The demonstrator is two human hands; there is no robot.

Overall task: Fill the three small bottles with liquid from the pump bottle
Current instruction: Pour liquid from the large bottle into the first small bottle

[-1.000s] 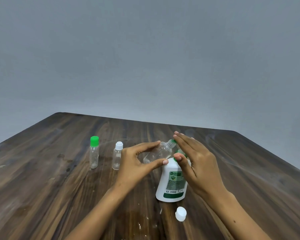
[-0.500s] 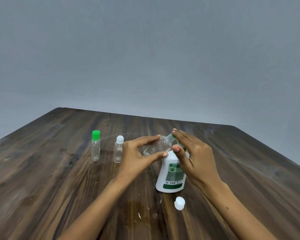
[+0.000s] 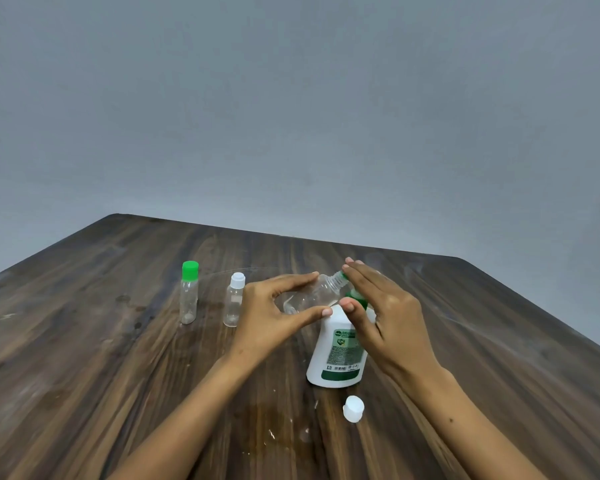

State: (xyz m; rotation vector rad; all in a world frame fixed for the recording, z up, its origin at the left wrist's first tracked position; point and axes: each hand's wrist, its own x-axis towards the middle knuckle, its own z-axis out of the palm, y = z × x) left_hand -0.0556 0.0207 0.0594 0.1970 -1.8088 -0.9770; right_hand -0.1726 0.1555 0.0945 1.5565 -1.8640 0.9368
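Wooden table [image 3: 84,358]; left hand [image 3: 271,317] gripping tilted clear bottle [image 3: 314,294], flat-fingered right hand [image 3: 385,313] atop pump bottle [image 3: 336,355].

I see a dark wooden table [image 3: 84,375] carrying 2 small capped bottles, green-capped [image 3: 189,293] and white-capped [image 3: 234,300], a white pump bottle [image 3: 336,355], and a loose white cap [image 3: 353,408] nearest me.

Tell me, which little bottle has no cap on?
The tilted clear bottle in the left hand; the two standing bottles are capped.
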